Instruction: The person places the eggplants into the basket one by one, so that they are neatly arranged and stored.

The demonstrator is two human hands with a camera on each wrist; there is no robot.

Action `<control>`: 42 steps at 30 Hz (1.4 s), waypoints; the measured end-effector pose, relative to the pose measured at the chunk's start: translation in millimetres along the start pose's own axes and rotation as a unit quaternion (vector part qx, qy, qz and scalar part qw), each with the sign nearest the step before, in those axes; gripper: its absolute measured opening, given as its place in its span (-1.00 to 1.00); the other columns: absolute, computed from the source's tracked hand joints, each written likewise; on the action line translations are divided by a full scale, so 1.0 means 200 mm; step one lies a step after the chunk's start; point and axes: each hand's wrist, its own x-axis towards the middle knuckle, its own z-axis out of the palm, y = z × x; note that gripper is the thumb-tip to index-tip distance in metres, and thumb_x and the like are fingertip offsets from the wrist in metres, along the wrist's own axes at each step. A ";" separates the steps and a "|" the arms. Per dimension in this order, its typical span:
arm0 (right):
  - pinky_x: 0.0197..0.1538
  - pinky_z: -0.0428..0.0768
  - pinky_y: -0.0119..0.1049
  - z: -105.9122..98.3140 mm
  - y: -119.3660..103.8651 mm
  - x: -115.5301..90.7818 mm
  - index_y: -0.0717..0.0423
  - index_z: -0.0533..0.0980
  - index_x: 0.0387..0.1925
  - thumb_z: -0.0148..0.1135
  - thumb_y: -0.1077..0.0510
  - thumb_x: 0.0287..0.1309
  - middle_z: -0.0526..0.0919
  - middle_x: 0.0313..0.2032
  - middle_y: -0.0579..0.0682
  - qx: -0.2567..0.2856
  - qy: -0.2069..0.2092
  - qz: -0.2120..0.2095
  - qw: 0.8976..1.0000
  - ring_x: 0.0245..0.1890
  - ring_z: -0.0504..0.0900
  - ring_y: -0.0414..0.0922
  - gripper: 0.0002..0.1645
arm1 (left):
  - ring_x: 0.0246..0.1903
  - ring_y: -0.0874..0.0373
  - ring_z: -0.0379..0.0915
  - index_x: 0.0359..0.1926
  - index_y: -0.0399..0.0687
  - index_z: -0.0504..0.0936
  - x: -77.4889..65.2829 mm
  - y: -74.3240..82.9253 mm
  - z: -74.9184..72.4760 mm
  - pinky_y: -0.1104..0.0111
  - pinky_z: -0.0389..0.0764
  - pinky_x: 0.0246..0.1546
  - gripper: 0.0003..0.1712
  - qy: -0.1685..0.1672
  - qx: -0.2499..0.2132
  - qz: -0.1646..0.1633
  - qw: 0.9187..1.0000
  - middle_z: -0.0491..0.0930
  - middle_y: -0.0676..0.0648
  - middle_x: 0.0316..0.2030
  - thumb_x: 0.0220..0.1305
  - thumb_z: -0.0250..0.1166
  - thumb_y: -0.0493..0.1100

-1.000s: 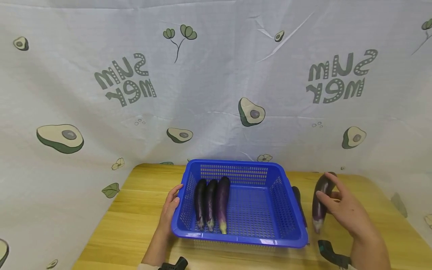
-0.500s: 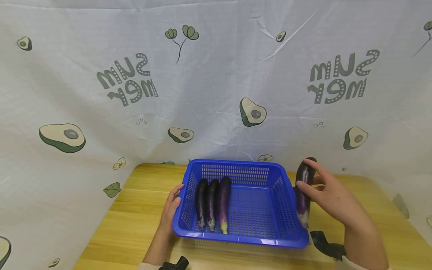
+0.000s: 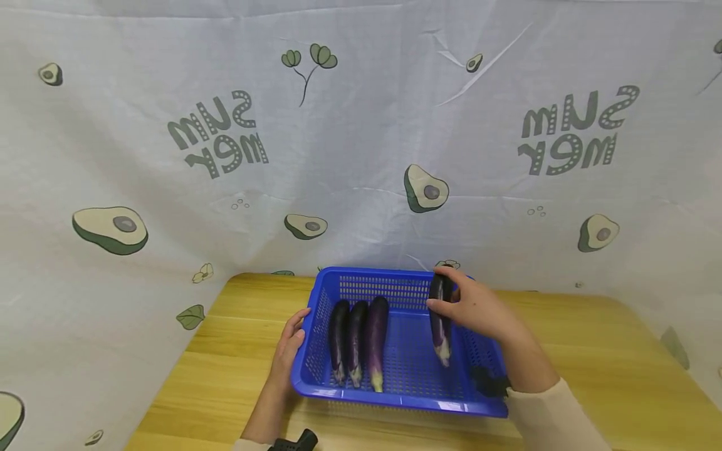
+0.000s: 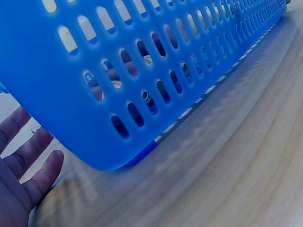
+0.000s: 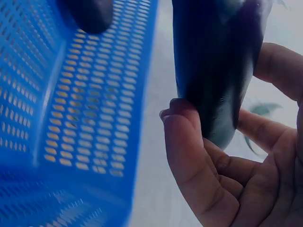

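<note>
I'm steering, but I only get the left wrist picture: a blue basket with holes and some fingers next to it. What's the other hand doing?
Observer: The right hand is holding an eggplant over the right part of the blue basket.

Operator: Cool! How many are lying in the basket already? The holes are too small for me to count.

Observer: Three more eggplants lie side by side toward its left side.

Operator: And what's behind the table? I can't see!

Observer: A pale cloth with avocado drawings on it.
</note>
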 end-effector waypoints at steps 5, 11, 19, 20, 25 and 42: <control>-0.31 0.67 -0.19 0.08 -0.01 0.09 -0.04 0.15 0.54 0.35 -0.11 0.27 0.68 -0.18 0.17 0.017 -0.032 0.012 0.999 -0.40 0.71 -0.07 -0.06 | 0.25 -0.27 0.39 0.50 -0.11 0.17 0.01 0.00 0.00 0.33 0.63 0.04 -0.43 0.002 -0.004 -0.001 1.000 0.25 -0.41 0.42 0.57 -0.18 -0.08; -0.33 0.69 -0.20 0.18 -0.01 0.20 0.00 0.20 0.52 0.38 -0.02 0.25 0.72 -0.20 0.13 0.045 -0.066 0.018 0.997 -0.50 0.71 -0.07 -0.10 | 0.26 -0.30 0.37 0.50 -0.10 0.17 0.01 0.00 0.00 0.29 0.63 0.06 -0.43 0.006 -0.004 -0.010 1.000 0.23 -0.38 0.44 0.56 -0.17 -0.09; -0.37 0.68 -0.18 0.27 0.01 0.25 0.06 0.17 0.53 0.42 0.07 0.20 0.66 -0.36 0.09 0.085 -0.085 0.033 0.992 -0.56 0.59 -0.11 -0.04 | 0.29 -0.33 0.33 0.51 -0.09 0.16 0.01 0.00 0.00 0.14 0.64 0.12 -0.42 -0.001 -0.006 -0.006 1.000 0.19 -0.36 0.46 0.55 -0.17 -0.07; -0.38 0.68 -0.18 0.28 0.02 0.25 0.06 0.16 0.54 0.43 0.08 0.19 0.65 -0.38 0.09 0.089 -0.088 0.035 0.992 -0.57 0.58 -0.11 -0.03 | 0.30 -0.35 0.33 0.51 -0.09 0.16 0.01 0.00 0.00 0.09 0.64 0.13 -0.42 -0.001 -0.005 -0.004 1.000 0.20 -0.37 0.46 0.55 -0.17 -0.07; -0.37 0.70 -0.16 0.33 0.06 0.28 0.06 0.16 0.53 0.47 0.09 0.14 0.64 -0.34 0.13 0.092 -0.098 0.044 0.990 -0.56 0.60 -0.09 0.01 | 0.33 -0.42 0.27 0.51 -0.06 0.17 0.00 -0.01 0.00 -0.18 0.58 0.17 -0.41 0.002 0.004 0.001 1.000 0.20 -0.36 0.47 0.54 -0.15 -0.06; -0.34 0.76 -0.11 0.43 0.08 0.32 0.08 0.21 0.48 0.51 0.12 0.11 0.60 0.06 0.37 0.077 -0.139 0.029 0.987 -0.46 0.72 -0.03 -0.02 | 0.33 -0.34 0.30 0.51 -0.03 0.17 0.00 -0.01 0.00 -0.15 0.59 0.18 -0.41 0.002 0.003 -0.002 1.000 0.20 -0.32 0.47 0.54 -0.15 -0.05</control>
